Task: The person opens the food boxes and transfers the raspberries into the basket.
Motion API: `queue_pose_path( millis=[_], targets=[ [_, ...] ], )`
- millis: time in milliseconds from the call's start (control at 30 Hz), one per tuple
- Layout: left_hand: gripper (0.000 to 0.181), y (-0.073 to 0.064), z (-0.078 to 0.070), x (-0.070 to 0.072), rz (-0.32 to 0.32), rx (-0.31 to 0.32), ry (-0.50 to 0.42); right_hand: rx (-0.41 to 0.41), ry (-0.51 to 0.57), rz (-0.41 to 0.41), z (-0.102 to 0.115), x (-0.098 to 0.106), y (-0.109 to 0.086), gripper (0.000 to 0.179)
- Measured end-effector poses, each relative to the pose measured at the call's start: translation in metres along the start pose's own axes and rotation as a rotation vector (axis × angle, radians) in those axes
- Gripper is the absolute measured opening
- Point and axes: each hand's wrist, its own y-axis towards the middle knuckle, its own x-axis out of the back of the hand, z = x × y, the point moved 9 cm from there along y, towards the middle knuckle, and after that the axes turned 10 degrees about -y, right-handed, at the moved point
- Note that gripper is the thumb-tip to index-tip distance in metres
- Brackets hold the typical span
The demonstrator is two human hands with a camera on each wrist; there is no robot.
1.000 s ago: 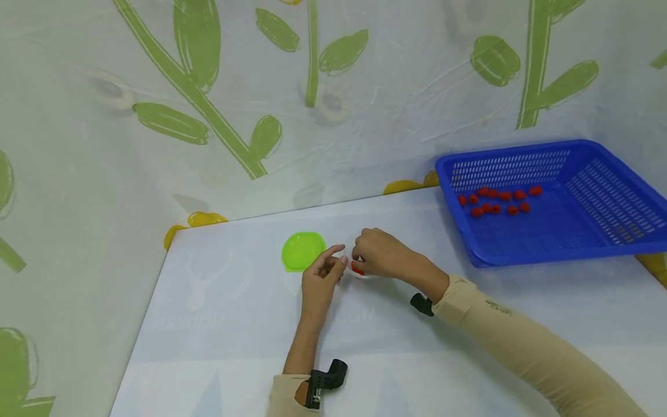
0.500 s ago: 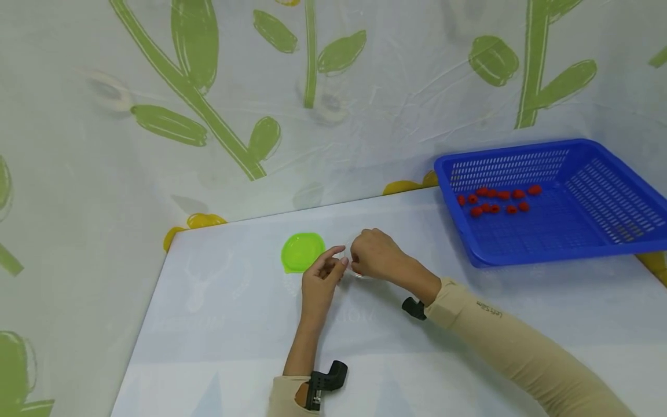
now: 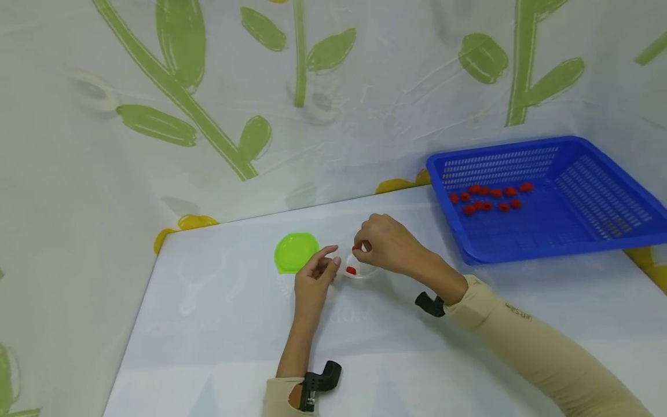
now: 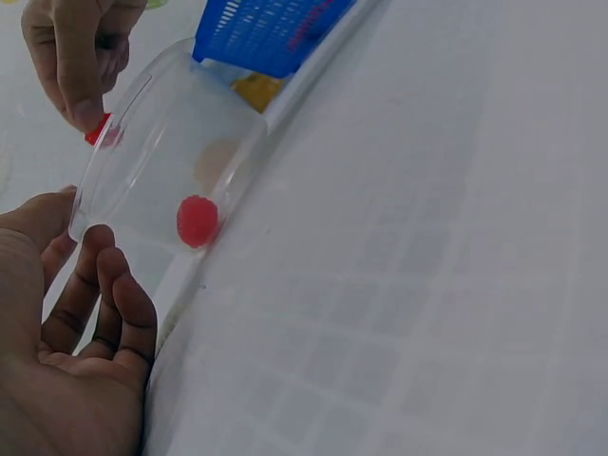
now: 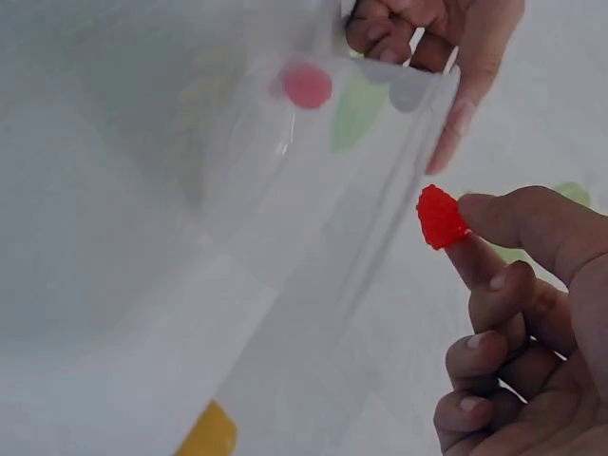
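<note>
Clear cup, rim barely discernible

Left hand: forearm extended forward, palm turned inward, fingers loosely curled, thumb and forefinger reaching toward the right hand; no firm grip evident. Right hand: arm reaching in from the right in a beige sleeve, wrist raised, thumb and forefinger pinched together at the tips, remaining fingers curled beneath.
</note>
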Motion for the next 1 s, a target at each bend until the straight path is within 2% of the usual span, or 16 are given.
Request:
queue_pose_path(
  millis=[200,400,567,800,1000],
  targets=[
    [0.033,0.000,-0.002,0.001,0.006,-0.012,0.034,0.004,0.001,-0.038,-0.014,0.030,-0.017,0.004],
    [0.035,-0.002,-0.001,0.000,0.017,-0.007,0.040,-0.078,0.044,-0.029,-0.040,0.058,-0.035,0.004],
    [0.034,-0.003,0.000,0.001,0.010,0.008,0.032,-0.111,0.068,-0.074,-0.063,0.079,-0.050,0.004],
    [0.033,-0.002,0.003,0.001,0.007,0.020,0.005,-0.207,0.045,-0.089,-0.099,0.100,-0.070,0.002],
    [0.033,-0.001,0.005,0.001,0.009,0.056,0.000,-0.274,-0.006,-0.079,-0.128,0.119,-0.086,0.002]
  ],
)
